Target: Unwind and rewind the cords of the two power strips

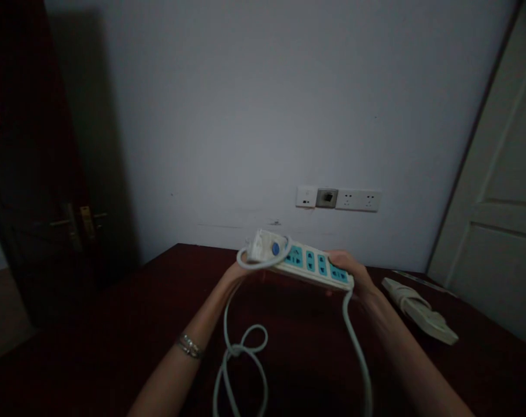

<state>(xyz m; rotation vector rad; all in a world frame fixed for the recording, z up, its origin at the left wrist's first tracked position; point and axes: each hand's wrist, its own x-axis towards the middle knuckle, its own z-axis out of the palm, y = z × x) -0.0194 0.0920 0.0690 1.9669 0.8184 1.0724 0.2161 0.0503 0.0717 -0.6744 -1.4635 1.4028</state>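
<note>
A pale wall (228,127) is rising behind a dark red surface (158,301) in dim light, with a dark door (32,174) standing at the left and a pale panelled door (501,231) leaning into view at the right. A row of sockets (358,200) is sitting low on the wall. In front of it, above the surface, a white power strip (306,272) with turquoise outlets is hanging between two hands, tilting down towards its right end. The right hand (352,265) is pinching that end, its thumb side lying along the top edge; the left hand (237,271) is supporting the other end, though its fingers are hiding behind it and I cannot tell how they are closing. A pale cord (353,336) is trailing from the right end, and another length is looping below the left, near a bracelet (188,346). A light sandal (419,310) is lying at the right
</note>
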